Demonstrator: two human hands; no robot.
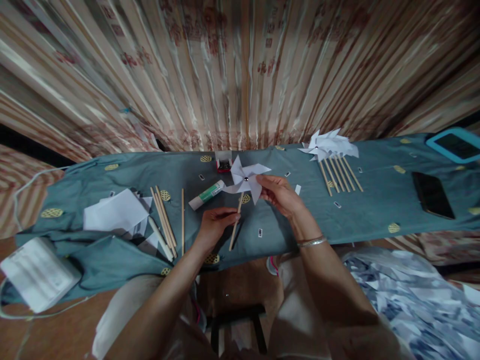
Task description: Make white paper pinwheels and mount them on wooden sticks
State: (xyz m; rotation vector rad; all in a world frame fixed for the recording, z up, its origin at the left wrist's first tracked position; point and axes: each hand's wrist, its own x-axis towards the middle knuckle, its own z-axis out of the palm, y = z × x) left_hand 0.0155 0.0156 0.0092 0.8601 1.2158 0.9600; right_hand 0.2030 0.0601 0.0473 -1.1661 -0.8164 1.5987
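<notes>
A white paper pinwheel [245, 177] on a thin wooden stick [235, 226] is held up over the blue-grey cloth [375, 200]. My left hand [214, 225] pinches the stick below the wheel. My right hand [279, 194] pinches the edge of one paper blade on the wheel's right side. A small dark pin sits at the wheel's centre. Both hands are closed on the pinwheel.
Finished pinwheels [330, 147] with sticks lie at the back right. Loose sticks [165, 220], white paper sheets [114, 212] and a glue stick [206, 195] lie to the left. A phone [433, 195] and blue-framed tablet [455, 145] lie at right. A white box [35, 275] sits far left.
</notes>
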